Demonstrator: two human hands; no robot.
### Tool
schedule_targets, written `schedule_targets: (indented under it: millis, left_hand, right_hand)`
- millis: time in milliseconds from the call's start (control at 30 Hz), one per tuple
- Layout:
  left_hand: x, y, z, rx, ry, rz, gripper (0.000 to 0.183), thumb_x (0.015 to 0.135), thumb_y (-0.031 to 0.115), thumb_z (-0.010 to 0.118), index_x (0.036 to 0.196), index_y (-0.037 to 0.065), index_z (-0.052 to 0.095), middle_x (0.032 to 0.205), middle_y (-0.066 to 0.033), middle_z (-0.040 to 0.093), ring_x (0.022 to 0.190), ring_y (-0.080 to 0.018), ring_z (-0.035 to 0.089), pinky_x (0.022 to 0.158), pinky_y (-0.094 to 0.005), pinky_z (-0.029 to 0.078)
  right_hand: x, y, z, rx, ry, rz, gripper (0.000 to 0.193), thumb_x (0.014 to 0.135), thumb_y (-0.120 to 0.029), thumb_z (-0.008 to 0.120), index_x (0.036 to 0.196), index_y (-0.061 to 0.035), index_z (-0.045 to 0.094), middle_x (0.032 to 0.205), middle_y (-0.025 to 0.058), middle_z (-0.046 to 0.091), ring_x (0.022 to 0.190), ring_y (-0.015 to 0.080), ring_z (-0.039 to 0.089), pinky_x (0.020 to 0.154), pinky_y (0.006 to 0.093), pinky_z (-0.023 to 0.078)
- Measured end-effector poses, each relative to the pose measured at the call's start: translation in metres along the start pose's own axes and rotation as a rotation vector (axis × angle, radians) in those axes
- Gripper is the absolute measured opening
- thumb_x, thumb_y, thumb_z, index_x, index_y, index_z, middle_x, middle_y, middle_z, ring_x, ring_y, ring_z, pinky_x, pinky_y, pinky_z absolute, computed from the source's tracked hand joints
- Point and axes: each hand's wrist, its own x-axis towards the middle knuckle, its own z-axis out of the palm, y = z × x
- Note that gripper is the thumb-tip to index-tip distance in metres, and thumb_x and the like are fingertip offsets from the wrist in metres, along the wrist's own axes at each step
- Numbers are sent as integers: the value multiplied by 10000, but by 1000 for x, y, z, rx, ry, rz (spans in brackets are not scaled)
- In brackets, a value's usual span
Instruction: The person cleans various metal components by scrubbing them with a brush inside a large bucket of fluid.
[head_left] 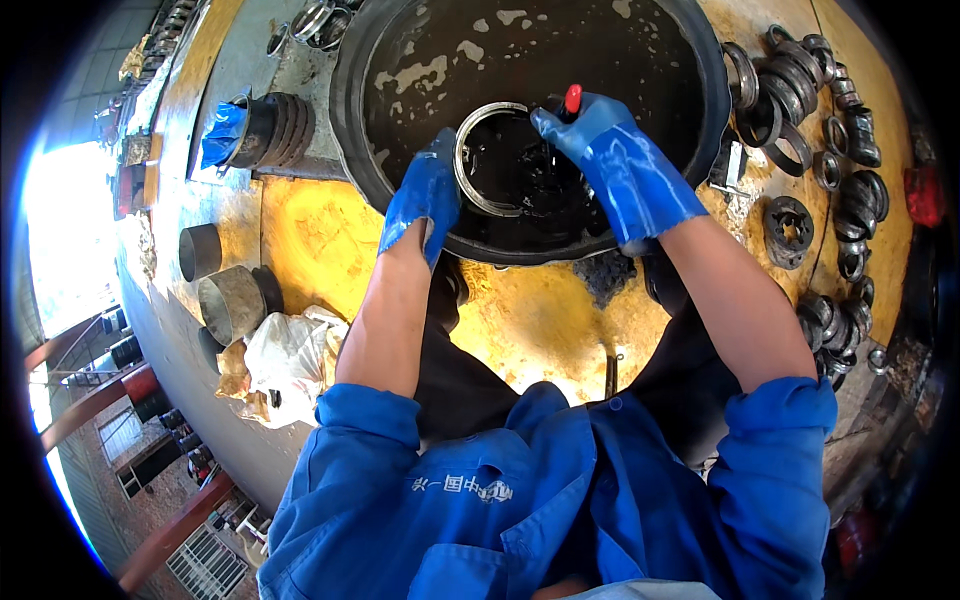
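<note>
In a blue rubber glove, my left hand is closed on the left side of a shiny metal ring. The ring is held tilted over dark liquid in a large black basin. My right hand, gloved the same way, is closed around a red-handled tool at the ring's right side. Only the tip of the red handle sticks out above the fingers. The tool's working end is lost against the dark liquid, so its kind is unclear. Patches of pale foam float toward the basin's far side.
Metal rings lie in piles along the right, near a slotted round part. More rings stand at the left beside blue plastic. Lower left are a short wide tube and a white plastic bag.
</note>
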Motion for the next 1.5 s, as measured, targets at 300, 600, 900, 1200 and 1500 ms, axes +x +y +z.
schedule_targets:
  millis: [300,600,900,1200,1500]
  left_hand:
    - [11,3,-10,-17,-29,-26,419,1060,364,524,1234,22,694,1110,-91,734,1019,-155,632,925,-288,478]
    - [-23,-5,12,123,42,129,418,1055,334,539,1323,34,651,1219,-115,714,1076,-186,634,974,-289,467]
    - [34,-8,-18,534,45,191,428,1081,351,489,1273,7,653,1198,-88,702,1028,-154,606,945,-297,470]
    - [23,0,-8,632,58,159,392,1082,312,485,1288,23,652,1184,-99,712,1033,-193,641,931,-301,489]
    - [34,-4,-37,-19,-97,62,419,1086,301,481,1376,16,581,1307,-107,652,1179,-186,593,1043,-281,446]
  right_hand:
    - [16,-3,25,555,-141,63,372,877,-408,778,1045,-76,763,923,85,761,853,174,710,811,325,564]
    - [22,16,20,242,-449,-140,269,907,-287,787,1069,-72,777,926,42,763,848,126,691,793,300,563]
    - [22,11,11,489,-520,-236,227,936,-180,741,1130,-62,757,1022,72,760,924,152,688,799,311,572]
    - [22,5,7,542,-570,-261,186,910,-170,758,1087,-119,783,937,34,764,827,128,675,757,308,551]
    - [12,-12,-12,123,-614,-262,177,950,-125,701,1114,-101,763,1025,35,764,959,142,689,903,318,545]
